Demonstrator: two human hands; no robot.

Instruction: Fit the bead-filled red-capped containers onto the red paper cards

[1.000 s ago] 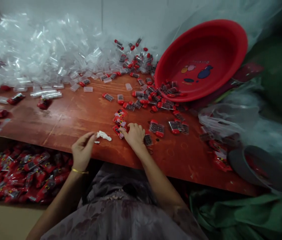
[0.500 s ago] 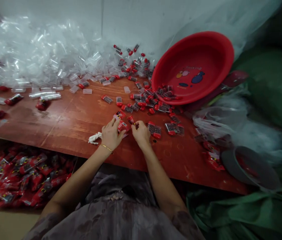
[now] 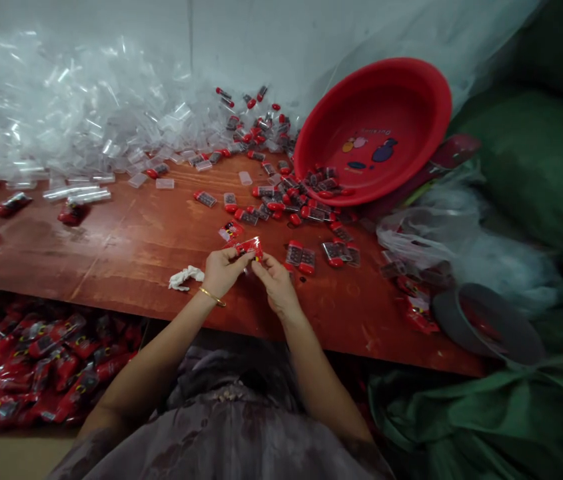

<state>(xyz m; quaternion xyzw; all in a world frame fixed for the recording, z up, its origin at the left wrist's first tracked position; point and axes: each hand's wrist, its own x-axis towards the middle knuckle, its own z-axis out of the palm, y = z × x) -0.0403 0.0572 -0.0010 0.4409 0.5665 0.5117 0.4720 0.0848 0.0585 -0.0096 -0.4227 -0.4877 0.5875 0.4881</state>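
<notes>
- Box of packed red pieces (image 3: pixel 36 360) sits below the table edge at far left, full.
- Heap of clear plastic sleeves (image 3: pixel 61 113) fills the back left of the wooden table (image 3: pixel 136 247); a few loose sleeves lie in front of it.
- Crumpled white scrap (image 3: pixel 184 277) lies on the table just left of the left hand, apart from it.
- Left hand (image 3: pixel 221 270), thin bracelet at the wrist, fingers curled; thumb and fingertips pinch the left end of a small red packet (image 3: pixel 250 247).
- Packet is held just above the table surface, between both hands, near the front edge, roughly level. Whether it touches the wood cannot be told.
- Right hand (image 3: pixel 274 283), fingers bent inward; thumb and forefinger closed on the right end of the same packet.
- Second red packet (image 3: pixel 230 231) lies on the table just behind the hands.
- Loose red-capped pieces (image 3: pixel 301 257) lie just right of the hands; more are scattered toward the basin.
- Red basin (image 3: pixel 376 133) stands tilted at back right, its lower rim on the table, pieces spilling out of it.
- Green cloth (image 3: pixel 526 173) and clear bags at far right.
</notes>
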